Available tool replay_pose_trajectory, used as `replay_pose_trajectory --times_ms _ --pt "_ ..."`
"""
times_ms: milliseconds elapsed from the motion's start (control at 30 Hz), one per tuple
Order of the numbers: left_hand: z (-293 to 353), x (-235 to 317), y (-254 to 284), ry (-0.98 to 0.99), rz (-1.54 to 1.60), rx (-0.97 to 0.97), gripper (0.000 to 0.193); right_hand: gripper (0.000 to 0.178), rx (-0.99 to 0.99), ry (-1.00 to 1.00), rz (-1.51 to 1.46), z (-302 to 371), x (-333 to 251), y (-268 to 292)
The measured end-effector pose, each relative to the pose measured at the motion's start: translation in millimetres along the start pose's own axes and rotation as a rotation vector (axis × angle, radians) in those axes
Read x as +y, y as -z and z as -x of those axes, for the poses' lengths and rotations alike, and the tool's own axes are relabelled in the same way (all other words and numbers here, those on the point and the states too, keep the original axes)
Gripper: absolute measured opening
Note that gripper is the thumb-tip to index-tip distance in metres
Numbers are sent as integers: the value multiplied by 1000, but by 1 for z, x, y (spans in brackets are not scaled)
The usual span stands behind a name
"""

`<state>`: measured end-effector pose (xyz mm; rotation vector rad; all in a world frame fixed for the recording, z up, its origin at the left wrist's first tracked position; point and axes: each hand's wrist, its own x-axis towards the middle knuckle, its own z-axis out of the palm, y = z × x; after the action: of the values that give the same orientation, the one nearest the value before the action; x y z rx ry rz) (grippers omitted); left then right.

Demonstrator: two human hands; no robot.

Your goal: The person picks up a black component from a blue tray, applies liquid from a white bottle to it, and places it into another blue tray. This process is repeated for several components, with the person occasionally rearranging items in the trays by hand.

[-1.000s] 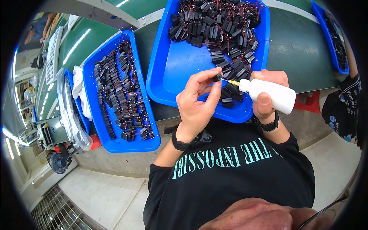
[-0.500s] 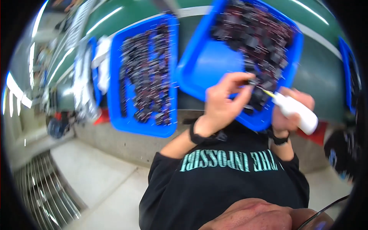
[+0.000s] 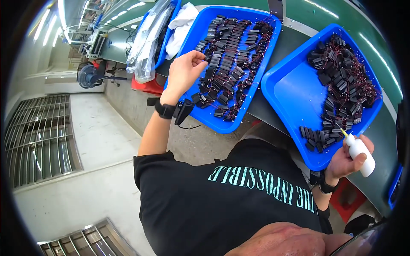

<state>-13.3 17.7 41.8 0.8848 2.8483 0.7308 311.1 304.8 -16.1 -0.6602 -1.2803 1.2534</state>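
Note:
My left hand (image 3: 183,73) is over the left edge of the left blue tray (image 3: 228,126), its thumb and fingers curled together by the outermost row of parts. Whatever it pinches is too small to make out. In that tray, black rectangular parts with thin red and black wires (image 3: 226,51) lie in rows. My right hand (image 3: 344,162) is closed around a white squeeze bottle (image 3: 361,157) with a thin yellow-tipped nozzle, tilted up toward the right blue tray (image 3: 285,79). A loose heap of similar black wired parts (image 3: 348,81) fills that tray's right side.
Clear plastic bags (image 3: 147,40) and a white cloth (image 3: 181,30) lie left of the trays, by another blue tray. Below the table edge are a red stool (image 3: 348,198) at right and a red item at left. A blue fan (image 3: 89,76) stands farther left.
My left hand has moved left, away from the bottle's nozzle, to the left tray with its wired parts. My right hand still holds the squeeze bottle, now lower right. The view has shifted left.

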Motion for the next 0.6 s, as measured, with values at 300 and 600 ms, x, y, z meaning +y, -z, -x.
replay_pose_trajectory --times_ms 300,600 --pt "-7 -20 -17 -29 -86 -78 24 55 -65 6 -19 2 1 5" --pt "76 157 -53 -564 146 -59 17 59 -74 70 -7 -3 -2 0"
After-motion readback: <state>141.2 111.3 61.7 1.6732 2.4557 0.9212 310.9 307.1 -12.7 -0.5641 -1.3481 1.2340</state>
